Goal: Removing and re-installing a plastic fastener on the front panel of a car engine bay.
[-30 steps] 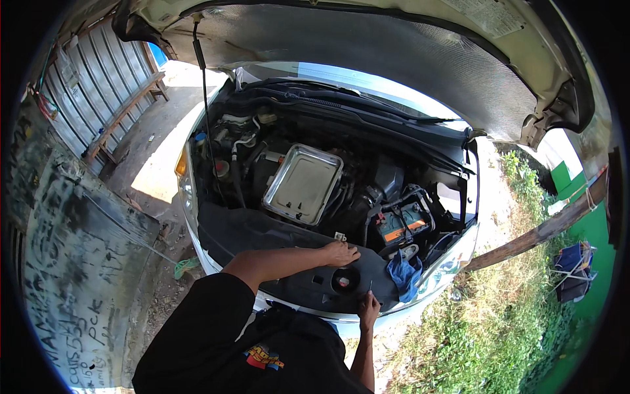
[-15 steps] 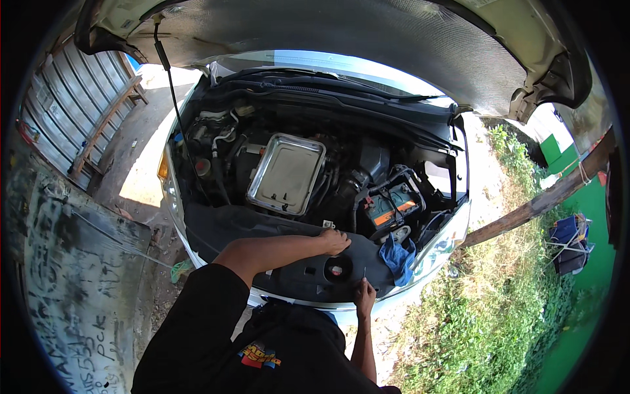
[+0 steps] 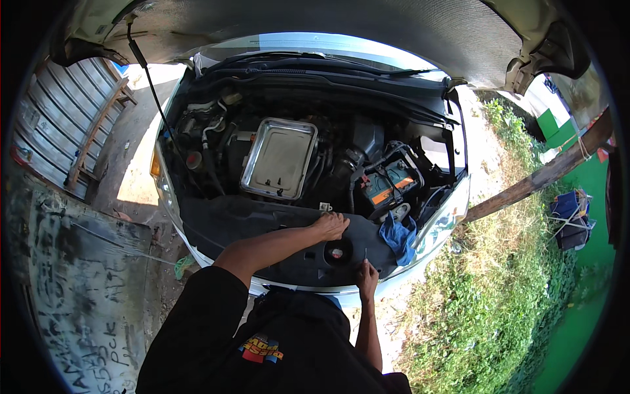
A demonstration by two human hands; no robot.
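Note:
A black plastic cover (image 3: 282, 266) lies across the front of the open engine bay. Bent over near its rear edge, my left hand (image 3: 331, 226) rests with curled fingers; whatever they may pinch is hidden. My right hand (image 3: 368, 277) is closed at the cover's front right part, with a slim tool (image 3: 365, 252) pointing up out of the fingers. Its handle is hidden in my grip, so its exact kind is unclear. Between the hands is a round opening with a reddish cap (image 3: 337, 253). A blue cloth (image 3: 398, 236) hangs beside my right hand.
A metal tray (image 3: 279, 156) with several small dark clips (image 3: 279, 192) sits on the engine. The battery (image 3: 390, 186) stands to its right. Overhead is the raised hood (image 3: 328, 23), held by a prop rod (image 3: 152, 85). A wooden pole (image 3: 525, 184) slants in at the right.
My view has shifted slightly, so the engine bay sits a little higher and further left. Both hands keep nearly the same places on the cover, and the slim tool stays in my right hand.

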